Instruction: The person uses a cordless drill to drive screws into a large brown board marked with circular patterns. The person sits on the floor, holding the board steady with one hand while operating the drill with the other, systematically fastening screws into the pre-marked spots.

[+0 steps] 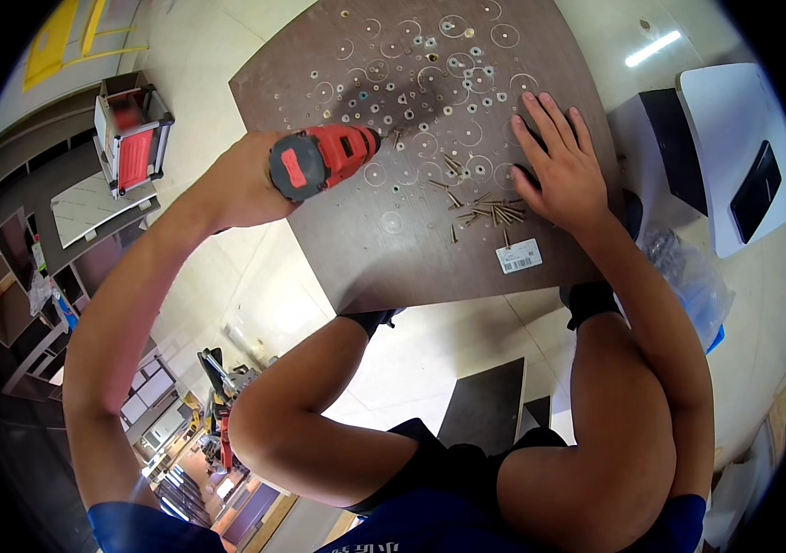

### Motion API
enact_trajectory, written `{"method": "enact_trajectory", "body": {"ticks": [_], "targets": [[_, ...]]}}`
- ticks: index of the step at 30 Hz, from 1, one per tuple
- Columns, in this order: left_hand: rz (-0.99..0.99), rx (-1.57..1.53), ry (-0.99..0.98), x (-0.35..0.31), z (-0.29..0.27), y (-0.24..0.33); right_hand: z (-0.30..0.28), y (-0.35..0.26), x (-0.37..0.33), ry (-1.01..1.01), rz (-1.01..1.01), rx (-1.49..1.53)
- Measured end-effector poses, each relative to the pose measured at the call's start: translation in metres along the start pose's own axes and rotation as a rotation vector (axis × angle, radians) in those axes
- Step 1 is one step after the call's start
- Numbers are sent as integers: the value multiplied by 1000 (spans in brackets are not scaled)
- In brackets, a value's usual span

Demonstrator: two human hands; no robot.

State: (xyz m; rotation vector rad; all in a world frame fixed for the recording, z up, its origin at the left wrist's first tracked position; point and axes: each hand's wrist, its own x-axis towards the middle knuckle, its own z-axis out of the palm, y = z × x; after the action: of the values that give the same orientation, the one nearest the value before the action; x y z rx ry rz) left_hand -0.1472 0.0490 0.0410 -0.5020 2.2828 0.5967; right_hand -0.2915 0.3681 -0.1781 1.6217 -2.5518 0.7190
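My left hand (244,180) is wrapped round a red and black cordless drill (338,155), whose nose points right over a brown board (347,263). The tip sits close to a screw standing on the board; I cannot tell if they touch. My right hand (570,180) lies flat on the board's right side, fingers stretched and a little apart, holding nothing. Beside its thumb is a loose pile of screws (501,214). Below them lies a small white label (518,256). Drilled holes and circular marks dot the board's upper part.
At the left stands a red and grey tool case (133,152) near shelving and cut panels. On the right, a white-topped stand (743,101) bears a black phone (755,192). A clear plastic bag (692,286) sits below it. A dark panel (483,405) lies between my legs.
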Motion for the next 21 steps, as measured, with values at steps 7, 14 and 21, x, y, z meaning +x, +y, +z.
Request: {"method": "enact_trajectory", "body": {"ticks": [7,14,21], "targets": [[1,-8,-36,-2,-11,5,1,1,0,-2,9,5],[21,-33,-10,-8,-7,-5,0,1,0,-13,11,15],[-117,-224,-43,-18,-1,-12,-2,3,-2,-9,23,34]]}}
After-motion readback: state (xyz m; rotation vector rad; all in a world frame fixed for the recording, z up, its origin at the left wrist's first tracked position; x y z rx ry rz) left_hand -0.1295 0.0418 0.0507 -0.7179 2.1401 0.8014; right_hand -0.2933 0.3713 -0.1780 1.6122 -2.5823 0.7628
